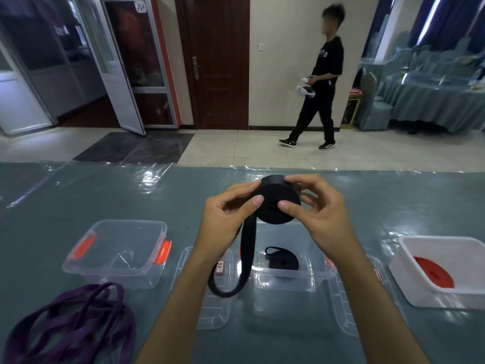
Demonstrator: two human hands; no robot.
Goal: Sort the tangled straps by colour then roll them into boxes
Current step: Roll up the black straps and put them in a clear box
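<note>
Both hands hold a thick roll of black strap (275, 208) in the air above the table. My left hand (225, 216) pinches its left side and my right hand (320, 214) grips its right side. A loose black tail (244, 261) hangs down from the roll in a loop. Below it a clear box (312, 277) holds a smaller rolled black strap (283, 261). Another clear box with orange latches (115, 269) stands at the left with no strap in it. A white box (412, 261) at the right holds a red roll (433, 271). Tangled purple straps (70, 321) lie at the near left.
Two clear lids lie flat on the table, one (215, 308) left of the middle box and one (349, 306) right of it. The table has a teal cloth under clear plastic (78, 195). A person (317, 82) walks across the floor beyond the table.
</note>
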